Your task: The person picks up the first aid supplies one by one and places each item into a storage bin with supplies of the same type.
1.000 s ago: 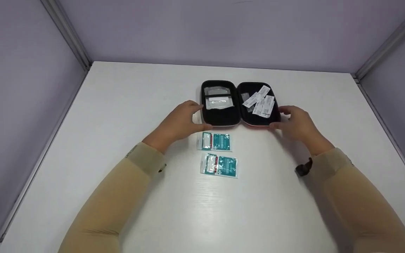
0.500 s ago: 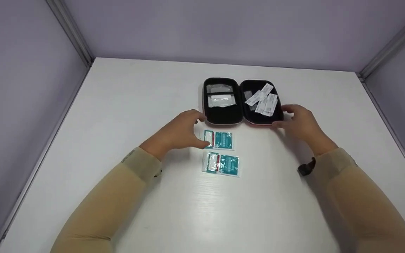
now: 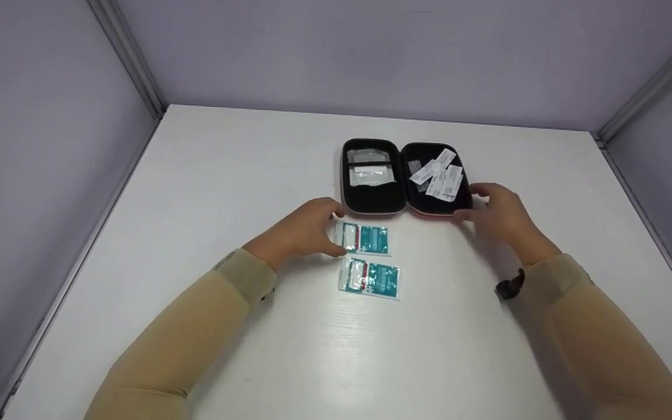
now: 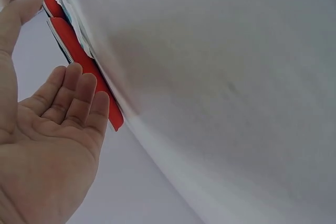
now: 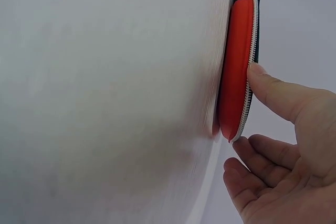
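A red hard-shell zip case (image 3: 374,201) lies unfolded flat near the back, its black lining facing up. My right hand (image 3: 502,214) grips its right front corner; in the right wrist view the thumb rests on the zipper edge of the case (image 5: 239,72) and the fingertips meet the corner. My left hand (image 3: 311,227) is spread at the left end of the upper teal-and-white packet (image 3: 374,240), thumb low and fingers by the case's front left corner. A second matching packet (image 3: 381,281) lies just below. Nothing shows in the left palm (image 4: 50,166).
White paper-wrapped strips (image 3: 444,182) lie loose in the case's right half. Clear packets (image 3: 371,175) sit behind a strap in its left half. The white table (image 3: 237,151) meets a pale back panel (image 3: 359,64), with side panels left and right.
My left hand has let go of the case's left side and come down toward the upper packet. My right hand stays at the case's corner. The head view has shifted slightly.
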`<state>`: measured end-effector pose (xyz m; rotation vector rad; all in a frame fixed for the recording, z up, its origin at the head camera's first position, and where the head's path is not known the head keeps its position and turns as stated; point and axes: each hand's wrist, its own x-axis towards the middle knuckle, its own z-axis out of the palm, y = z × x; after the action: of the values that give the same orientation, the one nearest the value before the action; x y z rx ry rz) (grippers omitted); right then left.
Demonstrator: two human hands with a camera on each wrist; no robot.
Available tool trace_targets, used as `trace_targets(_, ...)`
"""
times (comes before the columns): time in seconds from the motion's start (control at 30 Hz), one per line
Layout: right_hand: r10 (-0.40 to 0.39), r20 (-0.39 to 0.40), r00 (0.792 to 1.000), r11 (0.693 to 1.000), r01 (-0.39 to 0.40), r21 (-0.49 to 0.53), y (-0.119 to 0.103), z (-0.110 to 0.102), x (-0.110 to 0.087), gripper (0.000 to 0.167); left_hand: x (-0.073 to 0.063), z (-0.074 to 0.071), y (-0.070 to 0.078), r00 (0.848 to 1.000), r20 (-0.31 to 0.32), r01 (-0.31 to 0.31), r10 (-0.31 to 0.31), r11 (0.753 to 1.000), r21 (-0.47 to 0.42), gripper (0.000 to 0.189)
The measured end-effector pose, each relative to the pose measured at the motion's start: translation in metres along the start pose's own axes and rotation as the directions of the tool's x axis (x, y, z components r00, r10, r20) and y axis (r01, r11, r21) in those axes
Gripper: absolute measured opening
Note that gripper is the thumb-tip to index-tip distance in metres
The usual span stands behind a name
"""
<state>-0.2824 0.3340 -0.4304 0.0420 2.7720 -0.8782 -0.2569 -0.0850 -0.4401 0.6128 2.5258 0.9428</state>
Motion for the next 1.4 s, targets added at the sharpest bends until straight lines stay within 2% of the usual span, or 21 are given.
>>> trace_targets(0.17, 0.003, 0.006, 1.0, 1.0, -0.003, -0.009, 0.0023, 0.0009, 0.0002, 0.086, 0.0017, 0.0038, -0.0015, 1.0, -0.003, -0.014, 0.014, 1.0, -0.016, 0.074)
trace_targets(0.4, 0.02, -0.002, 1.0, 1.0, -0.02, -0.006, -0.0002, -0.0012, 0.0008, 0.088, 0.007, 0.003, 0.0006, 0.999, 0.002, -0.04, 0.04, 0.999, 0.03, 0.071)
trace_targets(0.8, 0.008, -0.005, 1.0, 1.0, -0.008, -0.007, -0.0019, -0.002, 0.0019, 0.086, 0.0093, 0.0029, 0.0022, 0.999, 0.001, -0.05, 0.05, 0.998, 0.032, 0.065)
trace_targets(1.07, -0.001, -0.002, 1.0, 1.0, 0.001, 0.001, -0.003, -0.0031, 0.0002, 0.085, 0.0067, -0.0003, 0.0031, 0.998, -0.002, -0.067, 0.067, 0.997, -0.023, 0.071)
trace_targets(1.4, -0.001, 0.01, 1.0, 1.0, 0.001, 0.01, -0.001, -0.0009, -0.0002, 0.084, 0.0039, -0.0041, 0.0048, 0.996, -0.051, -0.073, 0.071, 0.997, -0.037, 0.069)
